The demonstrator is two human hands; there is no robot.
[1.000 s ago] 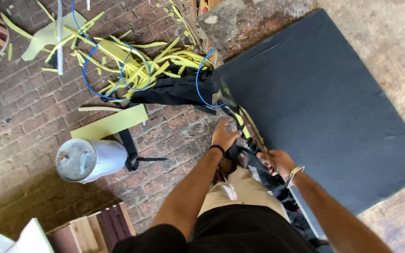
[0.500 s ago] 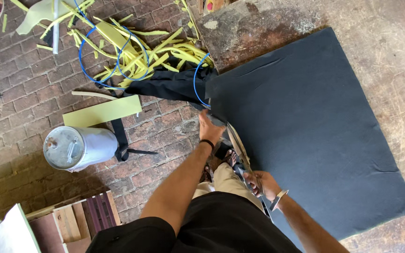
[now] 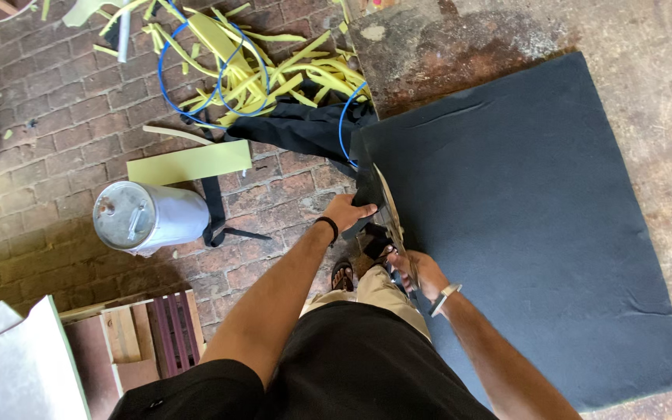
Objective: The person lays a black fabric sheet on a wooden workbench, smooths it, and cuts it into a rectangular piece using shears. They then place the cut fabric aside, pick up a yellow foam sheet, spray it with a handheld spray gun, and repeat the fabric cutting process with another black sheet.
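**Cutting along the edge of the dark foam sheet**

The fingers of the left hand [image 3: 349, 211] are curled shut on a narrow strip [image 3: 366, 189] at the near edge of the big dark foam sheet [image 3: 530, 225], lifting it a little off the floor. The right hand [image 3: 416, 271] is closed round the handle of a long pair of shears [image 3: 390, 218], whose pale blades run up along that same edge toward the left hand; how far the blades stand apart I cannot tell from here. The sheet itself lies flat on the worn concrete floor [image 3: 639, 47], its left side reaching the brick paving [image 3: 48, 132], right in front of the person's sandalled foot [image 3: 342, 275].

To my eye the step in hand is trimming a strip off the sheet's left edge, with the cut partway up. The next move would call for keeping the strip pulled taut and the blades in line with the edge.

Farther out lie a tangle of yellow foam offcuts [image 3: 274, 74] looped with a blue cord [image 3: 173, 74], a flat yellow-green foam slab [image 3: 190, 162], a grey metal canister [image 3: 145, 215] on its side and a wooden crate [image 3: 149, 338].
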